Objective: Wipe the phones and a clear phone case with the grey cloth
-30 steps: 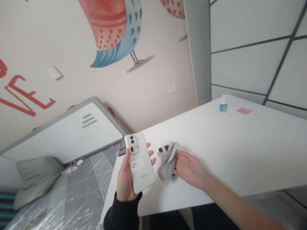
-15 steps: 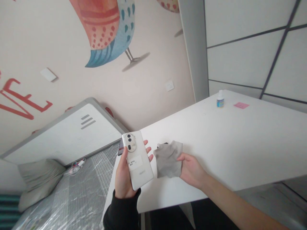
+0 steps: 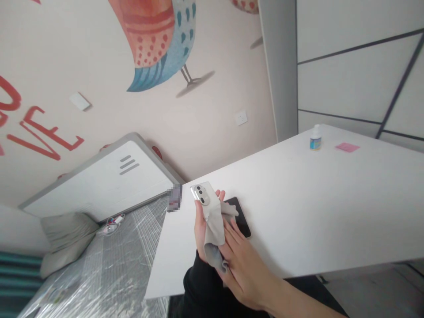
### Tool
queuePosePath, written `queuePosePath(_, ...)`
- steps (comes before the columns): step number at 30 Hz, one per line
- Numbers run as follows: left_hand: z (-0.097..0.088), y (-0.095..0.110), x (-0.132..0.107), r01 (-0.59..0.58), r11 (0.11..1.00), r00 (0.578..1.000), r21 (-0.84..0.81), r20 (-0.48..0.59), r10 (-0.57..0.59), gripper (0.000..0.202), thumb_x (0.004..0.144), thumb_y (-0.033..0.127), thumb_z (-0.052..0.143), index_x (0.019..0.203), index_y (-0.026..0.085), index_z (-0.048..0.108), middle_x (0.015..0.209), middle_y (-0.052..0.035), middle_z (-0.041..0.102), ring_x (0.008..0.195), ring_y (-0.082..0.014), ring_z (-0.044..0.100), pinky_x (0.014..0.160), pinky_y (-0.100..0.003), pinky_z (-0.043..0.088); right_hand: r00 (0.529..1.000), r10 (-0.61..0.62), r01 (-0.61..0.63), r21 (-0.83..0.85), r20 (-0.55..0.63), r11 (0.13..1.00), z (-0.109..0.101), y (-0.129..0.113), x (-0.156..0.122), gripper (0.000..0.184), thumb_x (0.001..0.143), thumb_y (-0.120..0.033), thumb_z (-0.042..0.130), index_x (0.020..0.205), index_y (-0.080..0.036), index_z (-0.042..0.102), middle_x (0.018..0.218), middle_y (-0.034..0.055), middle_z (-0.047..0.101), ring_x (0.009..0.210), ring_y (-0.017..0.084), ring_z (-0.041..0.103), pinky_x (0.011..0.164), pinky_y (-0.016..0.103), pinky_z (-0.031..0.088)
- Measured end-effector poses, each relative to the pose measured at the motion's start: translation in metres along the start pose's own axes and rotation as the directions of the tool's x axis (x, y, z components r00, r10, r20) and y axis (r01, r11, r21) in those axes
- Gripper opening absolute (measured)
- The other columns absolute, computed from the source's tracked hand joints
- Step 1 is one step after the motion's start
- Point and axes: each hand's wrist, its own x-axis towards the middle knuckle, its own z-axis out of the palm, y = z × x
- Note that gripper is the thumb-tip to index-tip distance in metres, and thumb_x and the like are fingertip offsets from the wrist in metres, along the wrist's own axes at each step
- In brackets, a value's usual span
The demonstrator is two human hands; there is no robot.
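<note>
My left hand (image 3: 200, 225) is wrapped round a white smartphone (image 3: 210, 194), its back with the camera lenses facing up. A grey cloth (image 3: 214, 229) covers the lower half of that smartphone. With fingers fairly straight, my right hand (image 3: 238, 256) presses the cloth against the phone's back, and folds of it hang out on the near side. Behind my right fingers a black smartphone (image 3: 243, 221) lies on the white table, partly hidden by the cloth and hand.
On the white table (image 3: 298, 207) stand a small white-capped bottle (image 3: 316, 138) and, to its right, a pink paper slip (image 3: 347, 146). A blurred-out dark item (image 3: 174, 198) lies at the left edge. Beyond is a plastic-covered bed (image 3: 122, 251) with a grey pillow (image 3: 68, 229).
My right hand has brought the cloth left onto the white smartphone's back. The black smartphone on the table is more exposed. The view has shifted slightly left.
</note>
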Motion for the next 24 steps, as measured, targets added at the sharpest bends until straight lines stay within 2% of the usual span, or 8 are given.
queuePosePath(3,-0.003,-0.008,-0.001,0.011,1.000,1.000,-0.008,0.006,-0.011,0.061,0.102,0.059,0.040,0.138,0.013,0.060,0.126,-0.0131,0.074,0.107,-0.0224,0.073,0.095,-0.032,0.057,0.999,-0.025,0.026,-0.034,0.031,0.999,0.000,0.004,-0.003,0.079,0.098,-0.042,0.056,0.162,-0.011,0.024,0.166,0.0218,0.029,0.153,0.041,0.026,0.123,0.066,0.022)
queuePosePath(7,-0.005,-0.015,-0.003,-0.096,0.995,0.994,-0.003,-0.043,0.096,0.053,0.101,0.055,0.045,0.126,0.014,0.068,0.115,-0.0088,0.077,0.087,-0.0162,0.074,0.082,-0.025,0.058,0.986,0.149,-0.147,0.034,-0.074,0.989,0.001,-0.001,-0.002,0.083,0.098,-0.054,0.054,0.161,-0.009,0.026,0.165,0.0230,0.031,0.154,0.042,0.024,0.123,0.064,0.024)
queuePosePath(9,-0.006,-0.017,0.001,-0.159,0.985,0.983,0.061,-0.082,0.163,0.053,0.102,0.055,0.043,0.124,0.014,0.068,0.116,-0.0093,0.076,0.084,-0.0147,0.072,0.078,-0.023,0.058,0.960,0.257,-0.244,0.117,-0.111,0.963,0.005,-0.006,-0.002,0.076,0.099,-0.054,0.050,0.160,-0.011,0.030,0.160,0.0227,0.040,0.151,0.042,0.031,0.121,0.064,0.028)
queuePosePath(13,-0.012,-0.023,0.015,-0.289,0.943,0.947,0.167,-0.096,0.307,0.050,0.099,0.054,0.052,0.135,0.020,0.061,0.125,-0.0086,0.072,0.098,-0.0148,0.071,0.084,-0.022,0.056,0.888,0.441,-0.352,0.422,-0.132,0.835,0.008,-0.005,-0.001,0.053,0.099,-0.054,0.052,0.139,-0.021,0.060,0.135,0.0173,0.066,0.129,0.037,0.059,0.113,0.056,0.044)
queuePosePath(15,-0.017,-0.024,0.022,-0.363,0.908,0.924,0.208,-0.044,0.380,0.055,0.091,0.046,0.069,0.141,0.025,0.057,0.127,-0.0061,0.071,0.107,-0.0161,0.069,0.089,-0.023,0.054,0.843,0.518,-0.356,0.575,-0.142,0.737,0.004,0.003,0.002,0.048,0.095,-0.057,0.058,0.128,-0.023,0.068,0.128,0.0143,0.071,0.125,0.035,0.062,0.111,0.053,0.045)
queuePosePath(18,-0.026,-0.022,0.029,-0.461,0.851,0.883,0.254,0.037,0.467,0.072,0.075,0.029,0.086,0.141,0.030,0.057,0.134,-0.0017,0.068,0.120,-0.0171,0.064,0.097,-0.022,0.050,0.785,0.597,-0.348,0.680,-0.165,0.645,-0.004,0.018,0.005,0.055,0.091,-0.065,0.061,0.123,-0.021,0.071,0.122,0.0143,0.075,0.126,0.036,0.063,0.114,0.056,0.042)
queuePosePath(21,-0.034,-0.018,0.029,-0.399,0.876,0.917,0.272,0.099,0.386,0.060,0.069,0.023,0.089,0.126,0.020,0.069,0.126,-0.0078,0.073,0.122,-0.0257,0.065,0.103,-0.031,0.050,0.746,0.648,-0.343,0.743,-0.156,0.574,-0.007,0.028,0.007,0.061,0.085,-0.070,0.065,0.120,-0.021,0.073,0.120,0.0131,0.076,0.130,0.035,0.061,0.115,0.056,0.041)
queuePosePath(24,-0.038,-0.018,0.027,-0.250,0.933,0.964,0.259,0.160,0.214,0.042,0.078,0.033,0.081,0.110,0.007,0.076,0.116,-0.0192,0.076,0.119,-0.0367,0.067,0.104,-0.045,0.052,0.696,0.703,-0.332,0.804,-0.145,0.494,-0.002,0.032,0.006,0.065,0.080,-0.073,0.068,0.121,-0.022,0.072,0.129,0.0109,0.073,0.135,0.033,0.057,0.115,0.051,0.043)
